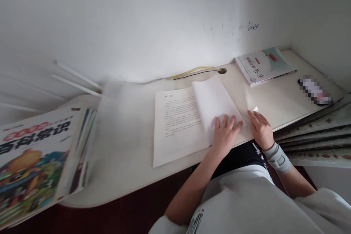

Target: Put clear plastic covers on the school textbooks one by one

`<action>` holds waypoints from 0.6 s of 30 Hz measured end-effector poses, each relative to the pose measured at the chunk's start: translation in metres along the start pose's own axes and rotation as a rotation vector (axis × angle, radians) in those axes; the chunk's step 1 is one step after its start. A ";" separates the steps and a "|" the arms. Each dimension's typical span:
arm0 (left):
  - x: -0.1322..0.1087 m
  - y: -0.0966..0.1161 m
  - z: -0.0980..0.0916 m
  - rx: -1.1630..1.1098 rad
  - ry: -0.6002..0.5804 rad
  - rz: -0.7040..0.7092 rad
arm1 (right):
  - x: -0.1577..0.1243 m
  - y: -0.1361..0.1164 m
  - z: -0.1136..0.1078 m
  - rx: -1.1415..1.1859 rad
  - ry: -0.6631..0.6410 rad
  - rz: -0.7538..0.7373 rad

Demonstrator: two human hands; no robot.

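An open booklet (178, 146) lies on the white desk, its left page printed. A white page or sheet (216, 98) stands partly lifted over its right side, slightly curled. My left hand (226, 133) rests on the lower part of this white sheet with its fingers spread. Just right of the sheet, at the desk's front edge, my right hand (261, 129) lies with its fingers stretched out and close together. A small shiny clear piece (255, 109), like plastic film, shows beside its fingertips. What lies under the right palm is hidden.
A stack of colourful books (35, 164) stands at the left, near white rods (76, 76). Thin workbooks (264, 65) and a blurred-out phone-like object (315, 90) lie at the right. Cables run to a desk hole (222, 70) by the wall. A patterned curtain (315, 135) hangs at the right.
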State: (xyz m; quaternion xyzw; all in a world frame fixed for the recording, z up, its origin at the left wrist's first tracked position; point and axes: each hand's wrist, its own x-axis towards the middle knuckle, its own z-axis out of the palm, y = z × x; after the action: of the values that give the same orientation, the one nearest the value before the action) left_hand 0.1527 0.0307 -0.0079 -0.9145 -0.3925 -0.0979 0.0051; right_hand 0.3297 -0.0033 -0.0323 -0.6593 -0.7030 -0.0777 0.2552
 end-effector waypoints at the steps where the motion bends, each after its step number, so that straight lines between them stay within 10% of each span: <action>1: 0.001 0.001 0.000 0.004 0.004 -0.002 | 0.000 0.000 0.000 0.004 -0.001 0.001; 18: 0.001 0.008 0.003 0.044 0.019 0.138 | 0.016 -0.010 -0.015 -0.053 -0.099 -0.033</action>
State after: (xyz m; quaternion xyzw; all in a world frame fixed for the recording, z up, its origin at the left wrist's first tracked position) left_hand 0.1602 0.0263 -0.0103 -0.9381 -0.3305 -0.0971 0.0357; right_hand 0.3234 0.0031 -0.0098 -0.6570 -0.7234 -0.0675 0.2013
